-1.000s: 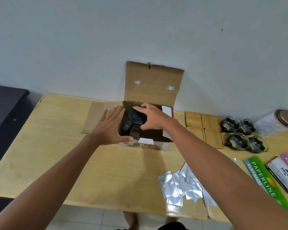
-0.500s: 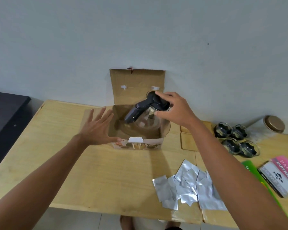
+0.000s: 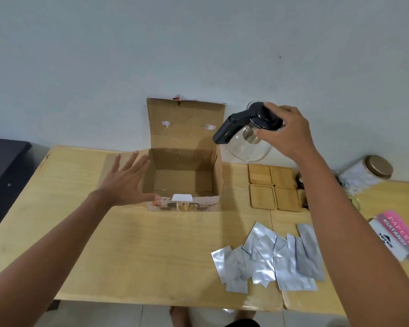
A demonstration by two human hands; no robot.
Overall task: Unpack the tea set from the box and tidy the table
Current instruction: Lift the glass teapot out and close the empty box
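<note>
My right hand (image 3: pixel 287 132) grips a glass teapot (image 3: pixel 247 146) by its black lid, holding it in the air to the right of the box, above the table's back edge. Its black handle points left. The cardboard box (image 3: pixel 219 178) stands open at the table's back middle, flap up against the wall, with nothing visible inside. My left hand (image 3: pixel 125 181) is open with fingers spread, its thumb touching the box's front left corner. Four square wooden coasters (image 3: pixel 273 187) lie right of the box. Glass cups are mostly hidden behind my right forearm.
Several silver foil packets (image 3: pixel 269 256) lie scattered at the front right of the wooden table (image 3: pixel 151 256). A jar with a gold lid (image 3: pixel 368 172) lies on its side at the far right. Pink and white receipt books (image 3: pixel 397 234) sit near the right edge. A dark surface (image 3: pixel 3 161) is at the left.
My right hand has lifted the teapot out of the box and carried it up and to the right. My left hand stayed by the box's left side.
</note>
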